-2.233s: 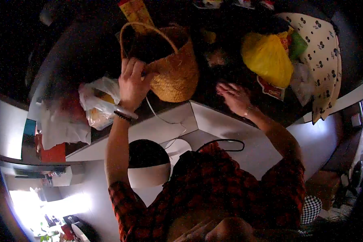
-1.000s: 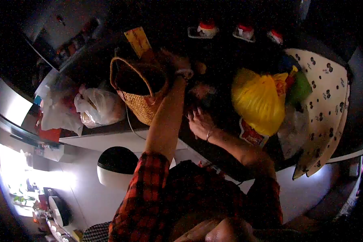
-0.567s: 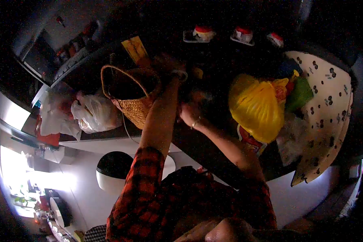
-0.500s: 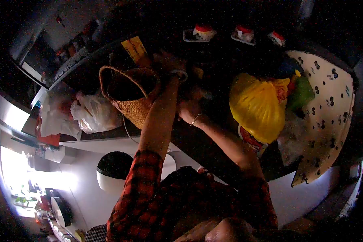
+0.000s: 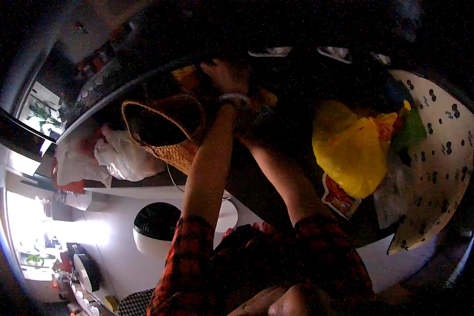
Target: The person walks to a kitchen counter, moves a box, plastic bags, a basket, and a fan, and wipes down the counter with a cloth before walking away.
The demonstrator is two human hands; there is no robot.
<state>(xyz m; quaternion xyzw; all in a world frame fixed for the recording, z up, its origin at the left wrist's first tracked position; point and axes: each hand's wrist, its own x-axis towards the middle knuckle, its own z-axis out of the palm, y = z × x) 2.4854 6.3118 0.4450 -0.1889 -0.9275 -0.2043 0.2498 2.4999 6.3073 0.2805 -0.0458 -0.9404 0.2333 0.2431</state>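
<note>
My left hand [image 5: 227, 76] reaches over the dark counter, a pale band on its wrist. Its fingers are dim and blurred beside a yellow item [image 5: 186, 75]. Just behind the left wrist, my right hand [image 5: 243, 125] is mostly hidden in shadow, so its fingers cannot be made out. A dark object with a yellow part [image 5: 268, 98] lies near both hands; whether either touches it is unclear. Left of my left forearm, a woven straw basket [image 5: 175, 156] leans with its wide mouth open and its inside dark.
White plastic bags [image 5: 126, 152] lie left of the basket. On the right are a full yellow bag [image 5: 350, 152], a red packet [image 5: 339, 197] and a pale patterned board [image 5: 440, 158]. Several white trays [image 5: 271, 51] line the far side. A black-and-white bin [image 5: 155, 226] stands below.
My right hand has moved up and inward behind the left wrist. My view has shifted, so the trays sit higher in it and the yellow bag farther right.
</note>
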